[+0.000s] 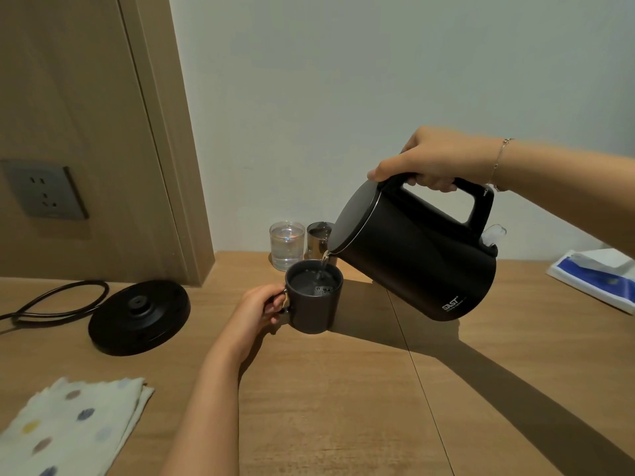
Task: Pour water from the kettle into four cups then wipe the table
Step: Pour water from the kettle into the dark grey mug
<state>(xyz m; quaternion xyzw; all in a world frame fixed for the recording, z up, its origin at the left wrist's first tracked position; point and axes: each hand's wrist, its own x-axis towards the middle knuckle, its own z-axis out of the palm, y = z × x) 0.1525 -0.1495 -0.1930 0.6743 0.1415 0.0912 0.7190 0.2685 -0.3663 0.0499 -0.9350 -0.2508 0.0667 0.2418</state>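
Nearest: folded spotted cloth [74, 428] flat on wooden tabletop [343, 407] at near left corner, untouched.

Mid-left: black kettle base [139, 317] lying flat, cord [56, 302] looping off toward left edge.

Centre: left hand [260, 309] curled round handle of dark mug [313, 297]; fingers closed on it. Mug upright, handle pointing left, part-filled, bubbles on water surface. Whether resting on tabletop or lifted slightly: cannot tell.

Right of centre: right hand [431, 163] gripping top handle of black kettle [415, 255], thumb forward toward lid. Kettle held clear of tabletop, tilted; long axis slanting from base at lower right to lid at upper left, spout pointing down-left directly over mug. Thin stream of water running from spout into mug. Thin bracelet on right wrist.

Behind mug, near wall: clear glass [287, 245] holding water, upright; just beside it to right, metal cup [318, 239], partly hidden by kettle.

Far right edge: blue-and-white packet [598, 278] on tabletop.

Left panel: wall socket [44, 190].
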